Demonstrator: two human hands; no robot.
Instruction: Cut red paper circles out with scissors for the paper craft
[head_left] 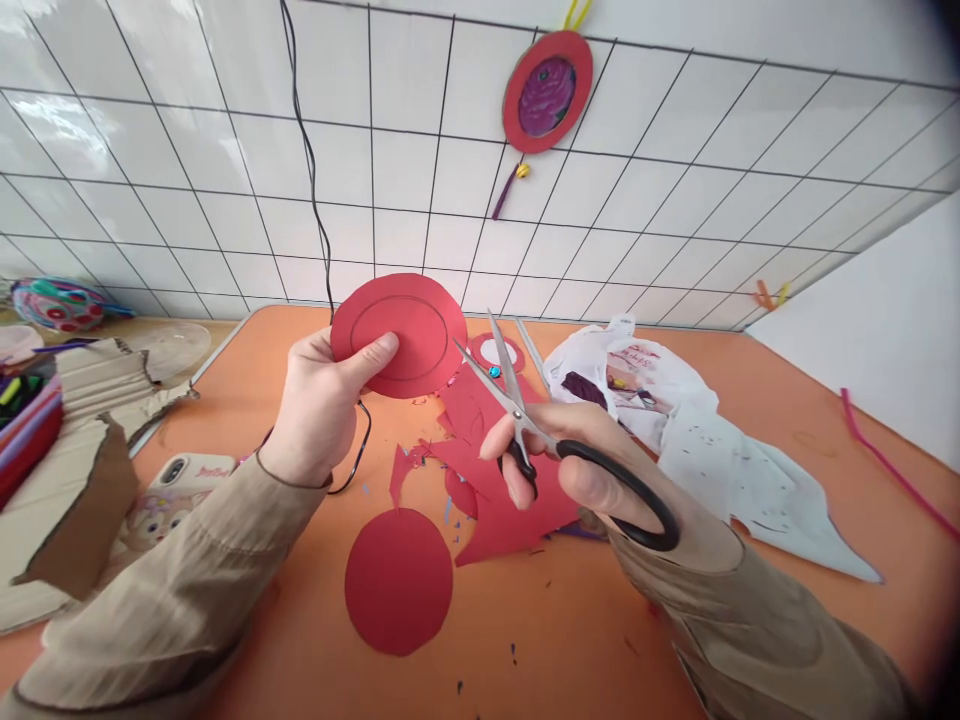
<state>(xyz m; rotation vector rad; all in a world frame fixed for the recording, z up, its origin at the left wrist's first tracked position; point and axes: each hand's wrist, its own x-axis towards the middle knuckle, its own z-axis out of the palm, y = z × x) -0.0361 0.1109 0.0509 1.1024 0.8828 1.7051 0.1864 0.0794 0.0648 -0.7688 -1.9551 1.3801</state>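
Observation:
My left hand (322, 400) pinches a red paper disc (420, 365), its thumb lying on the face. A thinner circle is drawn inside the disc's rim. In my right hand (570, 450) are scissors (514, 405) with black handles, the blades parted and pointing up and left. One blade tip comes close to the disc's right edge. Below, a second red paper disc (399, 582) lies flat on the orange table (300, 640). Red paper scraps (510, 500) are heaped under the scissors, and a small red ring (517, 350) rests behind them.
A white plastic bag (697, 430) with craft bits sits at the right. On the left are torn cardboard (82, 480) and a phone in a case (169, 500). A round red ornament (547, 92) hangs on the tiled wall, and a black cable (311, 170) runs down it.

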